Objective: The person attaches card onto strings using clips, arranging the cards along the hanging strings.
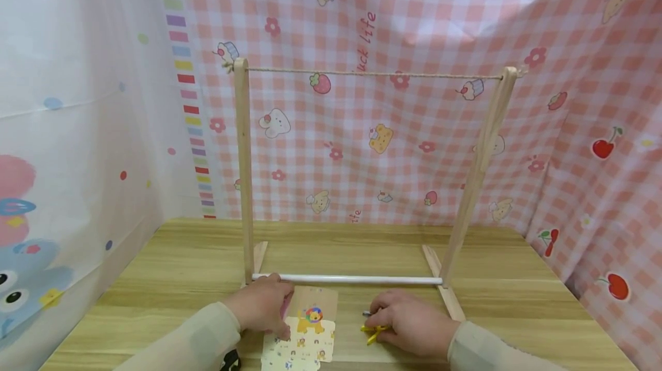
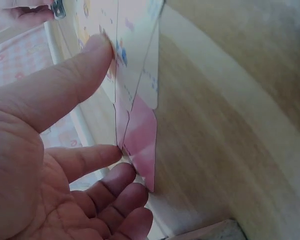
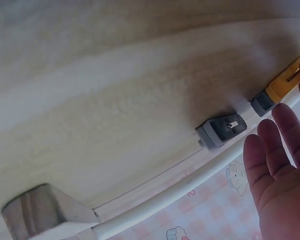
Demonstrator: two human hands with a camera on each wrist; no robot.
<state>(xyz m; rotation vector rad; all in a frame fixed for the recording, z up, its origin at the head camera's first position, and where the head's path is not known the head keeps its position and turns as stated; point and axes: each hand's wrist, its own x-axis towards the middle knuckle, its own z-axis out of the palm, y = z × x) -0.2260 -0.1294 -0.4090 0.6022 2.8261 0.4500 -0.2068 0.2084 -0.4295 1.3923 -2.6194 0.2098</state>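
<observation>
My left hand [image 1: 262, 306] is at the left edge of several printed paper pieces on the table. These include a tan card [image 1: 323, 297] with a lion and a cream patterned card [image 1: 305, 348]. In the left wrist view, my thumb lies over the cream print while my index fingertip meets a pink piece [image 2: 141, 135]; they appear to pinch the edge. My right hand [image 1: 411, 322] pinches a yellow clip [image 3: 285, 82] with a dark tip, partly out of that view. Beside it lies a small grey-black clip-like piece [image 3: 222, 131].
Behind both hands stands a wooden frame [image 1: 244, 176] with a twine line [image 1: 372, 74] across its top. A white rod [image 1: 351, 279] joins its posts low down. Some black object [image 1: 231, 360] shows beside the left sleeve. Patterned cloth [image 1: 362, 147] hangs behind the table.
</observation>
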